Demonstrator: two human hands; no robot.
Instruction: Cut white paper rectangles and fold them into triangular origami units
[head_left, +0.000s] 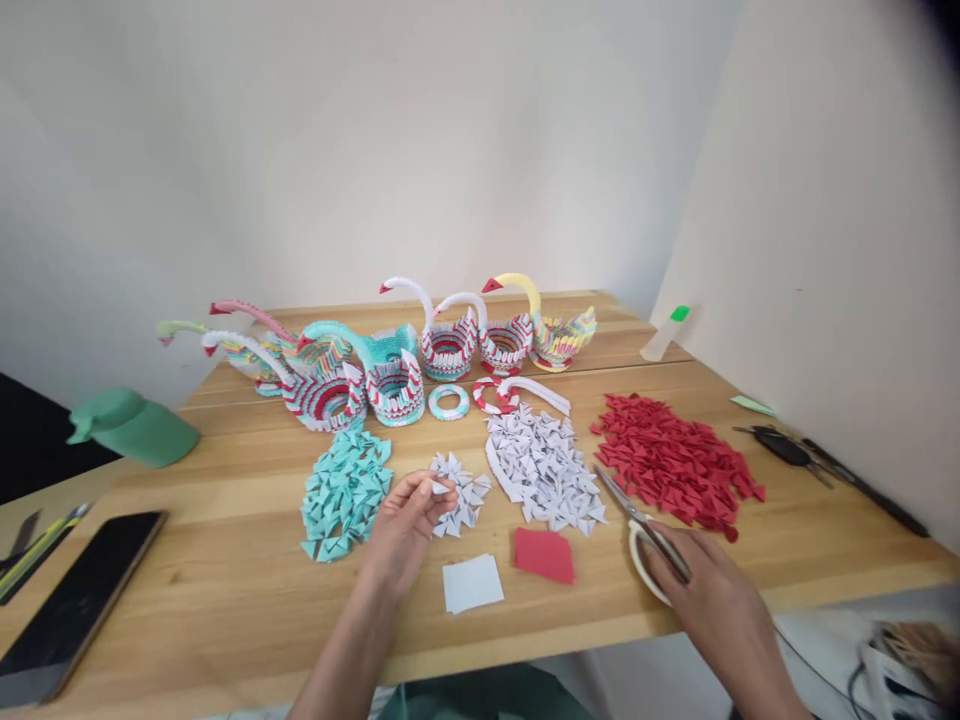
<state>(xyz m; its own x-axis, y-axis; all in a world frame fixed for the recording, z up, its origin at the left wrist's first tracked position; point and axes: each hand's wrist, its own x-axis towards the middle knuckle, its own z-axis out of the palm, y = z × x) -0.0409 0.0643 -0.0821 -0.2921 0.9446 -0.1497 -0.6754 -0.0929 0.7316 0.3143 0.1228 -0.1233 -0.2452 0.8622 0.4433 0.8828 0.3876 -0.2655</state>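
Between thumb and fingertips, my left hand [405, 518] pinches a small white folded paper triangle [440, 488]. It is held over a small pile of white paper pieces [466, 492]. At the table's front right, my right hand [709, 585] grips the light-handled scissors [621, 494], whose closed blades point away toward the larger white pile [544, 470]. A teal pile [347, 490] sits left of my left hand, and a red pile [671, 455] lies beyond my right hand. White paper sheets [472, 584] and red paper sheets [544, 556] rest between my hands.
Several paper swans [326, 400] stand along the back of the wooden table [247, 600]. Two paper rings, one of them teal and white [448, 402], lie before them. A green bottle [139, 427] and a phone [75, 600] are left; dark tools [787, 446] lie right.
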